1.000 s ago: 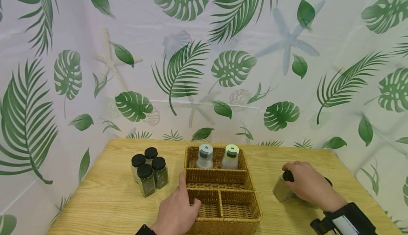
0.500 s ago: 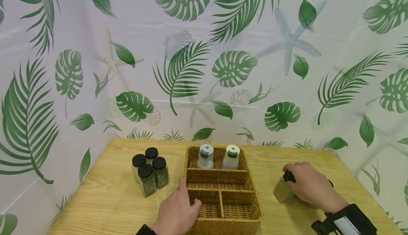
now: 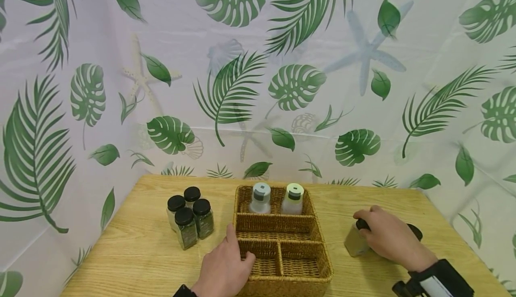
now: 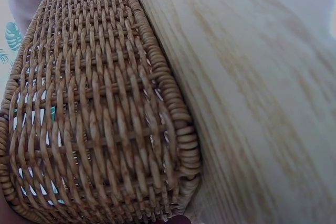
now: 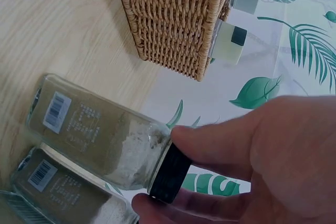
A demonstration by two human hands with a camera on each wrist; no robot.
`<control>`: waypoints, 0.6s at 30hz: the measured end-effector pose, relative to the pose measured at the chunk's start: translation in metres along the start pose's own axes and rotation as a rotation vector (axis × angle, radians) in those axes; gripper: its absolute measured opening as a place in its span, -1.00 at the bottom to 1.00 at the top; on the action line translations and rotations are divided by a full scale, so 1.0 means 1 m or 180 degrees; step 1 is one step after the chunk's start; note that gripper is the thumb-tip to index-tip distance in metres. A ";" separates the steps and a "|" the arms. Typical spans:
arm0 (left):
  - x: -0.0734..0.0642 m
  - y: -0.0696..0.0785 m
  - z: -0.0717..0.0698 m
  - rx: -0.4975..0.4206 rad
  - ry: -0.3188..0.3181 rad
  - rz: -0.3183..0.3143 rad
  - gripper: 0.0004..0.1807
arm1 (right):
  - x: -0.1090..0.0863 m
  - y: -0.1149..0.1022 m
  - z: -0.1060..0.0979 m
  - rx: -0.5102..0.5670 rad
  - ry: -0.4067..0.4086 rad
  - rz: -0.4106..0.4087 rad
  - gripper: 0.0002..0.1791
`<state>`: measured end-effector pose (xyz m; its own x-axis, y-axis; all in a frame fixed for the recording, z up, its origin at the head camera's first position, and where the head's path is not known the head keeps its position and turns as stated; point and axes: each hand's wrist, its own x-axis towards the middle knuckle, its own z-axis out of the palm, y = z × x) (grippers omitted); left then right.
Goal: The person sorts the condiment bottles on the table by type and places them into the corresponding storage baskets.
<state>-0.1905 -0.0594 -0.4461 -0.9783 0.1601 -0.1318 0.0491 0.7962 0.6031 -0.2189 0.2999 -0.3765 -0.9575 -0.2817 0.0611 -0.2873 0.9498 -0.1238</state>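
Observation:
My right hand (image 3: 393, 238) pinches the black cap of a glass spice jar (image 3: 356, 243) on the right of the table. In the right wrist view, thumb and fingers are on either side of that cap (image 5: 170, 172); the jar holds greyish-brown powder. A second similar jar (image 5: 68, 190) stands close beside it, its top hidden by my fingers. My left hand (image 3: 223, 263) grips the left wall of a woven basket (image 3: 282, 286), thumb over the rim. The left wrist view is filled by the basket's woven side (image 4: 84, 93).
Two shakers, one with a pale blue lid (image 3: 260, 195) and one with a yellow-green lid (image 3: 293, 196), stand in the basket's rear compartment. Several black-capped jars (image 3: 187, 234) cluster left on the wooden table (image 3: 121, 252). A leaf-print cloth (image 3: 242, 131) hangs behind.
My right hand has shifted slightly left with the jar, uncovering more of a black cap behind the hand. The left hand and basket hold still.

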 end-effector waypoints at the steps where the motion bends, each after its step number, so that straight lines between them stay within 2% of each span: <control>1: 0.000 0.000 0.000 -0.0001 0.0002 -0.0002 -0.08 | 0.000 -0.001 0.000 0.0018 -0.0029 0.0025 -0.65; 7: -0.001 0.000 -0.001 -0.0026 -0.0022 -0.0013 -0.08 | 0.003 -0.001 0.001 -0.0010 -0.0128 0.0077 -0.65; 18: -0.001 0.000 0.000 -0.0037 -0.0020 -0.0017 -0.09 | 0.005 -0.002 -0.001 0.0043 -0.0141 0.0054 -0.67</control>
<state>-0.1897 -0.0600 -0.4462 -0.9772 0.1596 -0.1398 0.0416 0.7903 0.6114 -0.2232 0.2964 -0.3749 -0.9623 -0.2716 0.0150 -0.2710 0.9526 -0.1379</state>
